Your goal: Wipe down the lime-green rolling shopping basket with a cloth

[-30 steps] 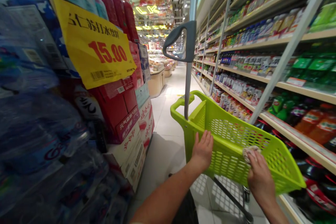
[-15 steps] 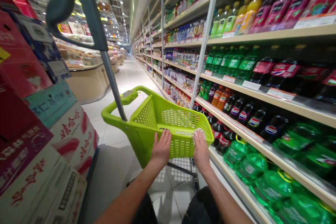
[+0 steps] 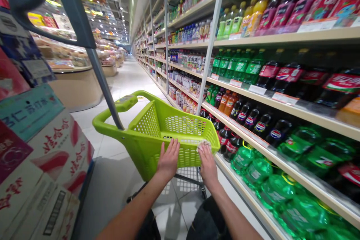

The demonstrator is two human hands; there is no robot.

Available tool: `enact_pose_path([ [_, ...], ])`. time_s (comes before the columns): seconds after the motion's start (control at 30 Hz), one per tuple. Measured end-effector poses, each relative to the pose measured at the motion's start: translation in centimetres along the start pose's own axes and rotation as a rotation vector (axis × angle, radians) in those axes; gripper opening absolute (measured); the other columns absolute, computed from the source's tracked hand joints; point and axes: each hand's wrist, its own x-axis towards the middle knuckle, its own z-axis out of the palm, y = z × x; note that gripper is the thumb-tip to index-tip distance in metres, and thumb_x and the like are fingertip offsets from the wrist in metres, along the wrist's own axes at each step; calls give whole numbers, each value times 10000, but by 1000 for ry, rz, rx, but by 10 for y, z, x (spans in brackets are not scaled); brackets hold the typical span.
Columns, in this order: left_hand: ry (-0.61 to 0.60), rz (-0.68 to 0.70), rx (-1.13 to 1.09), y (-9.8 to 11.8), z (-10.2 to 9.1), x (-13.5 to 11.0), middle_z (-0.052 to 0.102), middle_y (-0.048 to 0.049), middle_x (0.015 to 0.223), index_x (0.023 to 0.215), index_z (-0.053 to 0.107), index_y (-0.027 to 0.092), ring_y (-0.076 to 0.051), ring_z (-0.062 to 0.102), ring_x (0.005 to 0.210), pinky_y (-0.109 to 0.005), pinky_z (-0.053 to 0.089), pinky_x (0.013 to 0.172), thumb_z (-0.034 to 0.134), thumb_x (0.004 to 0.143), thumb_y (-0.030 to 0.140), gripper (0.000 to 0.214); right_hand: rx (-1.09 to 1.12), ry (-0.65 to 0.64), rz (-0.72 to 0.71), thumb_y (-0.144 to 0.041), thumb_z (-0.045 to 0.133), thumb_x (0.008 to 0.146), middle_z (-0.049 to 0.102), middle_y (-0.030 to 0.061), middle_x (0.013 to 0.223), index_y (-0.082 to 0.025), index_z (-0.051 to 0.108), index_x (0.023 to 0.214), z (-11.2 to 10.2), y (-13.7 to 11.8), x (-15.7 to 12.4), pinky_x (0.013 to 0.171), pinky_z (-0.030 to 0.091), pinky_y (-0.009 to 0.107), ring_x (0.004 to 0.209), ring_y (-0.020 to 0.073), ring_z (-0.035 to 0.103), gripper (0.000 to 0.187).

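Turquoise cardboard carton [image 3: 30, 108] with dark lettering, left of the left hand's fingers and well apart from them
White cardboard cartons [image 3: 63, 144] with red lettering and red swirls, stacked, nearer those fingers
Rounded, wood-toned display counter [image 3: 74, 90] with goods on top, beyond the fingers and to their left
Dark grey plastic loop-shaped handle [image 3: 81, 22], left of and above the fingers, on a straight grey metal pole [image 3: 102, 82]
Lime-green plastic basket cart [image 3: 137, 148] with perforated walls, directly at the fingers of both hands; its pole end lies to their left, its narrower end at the right hand
Left hand [image 3: 168, 159], on the outside of the cart's near wall just below the rim; fingers flat and nearly together, thumb a little apart, grasping nothing
Small crumpled pale cloth [image 3: 204, 144], under the right hand's fingers, at the near rim close to the cart's right end
Right hand [image 3: 208, 163], fingers together, bent over the cloth and holding it against the rim
Dark cola bottles with round red, white and blue labels [image 3: 260, 125], lying on a shelf right of the right hand's fingers
Large green plastic bottles [image 3: 281, 191], lower right of those fingers, on the bottom tier
Beige-edged shelving [image 3: 284, 36], rising to the right of both hands' fingers, its rows filled with bottled drinks
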Motion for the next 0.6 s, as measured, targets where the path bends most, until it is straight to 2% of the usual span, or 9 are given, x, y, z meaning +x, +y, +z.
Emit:
enact_pose_path([
  [0.1, -13, 37, -6, 3, -1, -8, 356, -40, 1368, 1262, 418, 178, -178, 300, 1278, -457, 161, 1068, 315, 733, 56, 552, -36, 33, 45, 13, 291, 762, 425, 121, 1311, -150, 454, 1239, 4, 12, -24, 1002, 327, 488, 1306, 216, 207, 530],
  [0.27, -41, 87, -24, 8, 3, -26, 368, -26, 1365, 1251, 429, 184, -169, 299, 1277, -439, 192, 1064, 325, 736, 65, 539, -63, -109, 64, 48, 258, 722, 515, 104, 1227, -171, 475, 1225, 3, 33, -80, 935, 431, 400, 1267, 179, 306, 590],
  [0.33, -38, 96, -22, 7, 3, -28, 369, -24, 1365, 1254, 424, 187, -170, 295, 1279, -434, 193, 1064, 334, 735, 72, 540, -41, -98, 95, 47, 253, 724, 477, 99, 1270, -175, 444, 1252, -7, 33, -79, 958, 411, 400, 1265, 175, 310, 604],
  [0.47, -51, 91, -10, 9, 1, -22, 359, -34, 1370, 1262, 412, 171, -176, 296, 1278, -439, 195, 1059, 330, 737, 74, 540, -16, 93, 164, -1, 271, 769, 327, 96, 1381, -163, 359, 1310, -26, 38, -40, 1044, 275, 464, 1301, 194, 229, 571],
  [0.53, -60, 96, -6, 13, 0, -19, 361, -38, 1369, 1262, 413, 170, -177, 300, 1277, -440, 188, 1061, 330, 733, 71, 544, -25, 148, 215, -10, 271, 770, 295, 96, 1397, -152, 344, 1317, -21, 45, -30, 1050, 257, 473, 1311, 195, 195, 570],
  [0.6, -59, 114, -10, 18, -1, -17, 362, -36, 1370, 1260, 415, 173, -178, 297, 1279, -442, 181, 1062, 335, 729, 70, 547, -15, 114, 238, -6, 264, 761, 330, 98, 1379, -149, 362, 1307, -7, 50, -39, 1033, 297, 461, 1307, 189, 210, 573],
])
